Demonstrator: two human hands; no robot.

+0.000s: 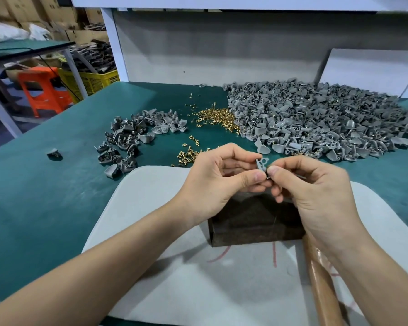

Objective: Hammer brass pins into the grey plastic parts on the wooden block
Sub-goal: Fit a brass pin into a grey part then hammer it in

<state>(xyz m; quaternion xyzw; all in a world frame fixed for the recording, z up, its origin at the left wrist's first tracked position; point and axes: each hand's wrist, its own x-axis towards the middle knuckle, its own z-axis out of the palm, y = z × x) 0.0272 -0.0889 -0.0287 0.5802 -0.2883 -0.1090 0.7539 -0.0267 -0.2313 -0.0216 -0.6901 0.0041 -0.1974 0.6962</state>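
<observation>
Left hand [212,177]: thumb and forefinger curled, pinching one grey plastic part [262,164] from its left side. Right hand [316,196]: thumb and forefinger pinched against the same part's lower right edge. Whether a pin sits between those fingertips cannot be told.

The part is held in the air between the two hands, above the wooden block [254,224]. It is small, matt grey and moulded, with a round holed boss facing the camera. Its long axis stands roughly upright, boss uppermost.

The block, directly beneath the hands, is dark and square-edged. It rests on a pale grey mat [151,208] with rounded corners and red marks. Under the right wrist lies a varnished wooden handle [320,285], running toward the viewer.

Just beyond the left hand, shiny brass pins [189,154] lie scattered on the green, felt-like worktop [45,196]. Beyond the right hand spreads a large heap [316,123] of like grey parts. Beyond and left of the left hand lies a smaller heap [132,137].
</observation>
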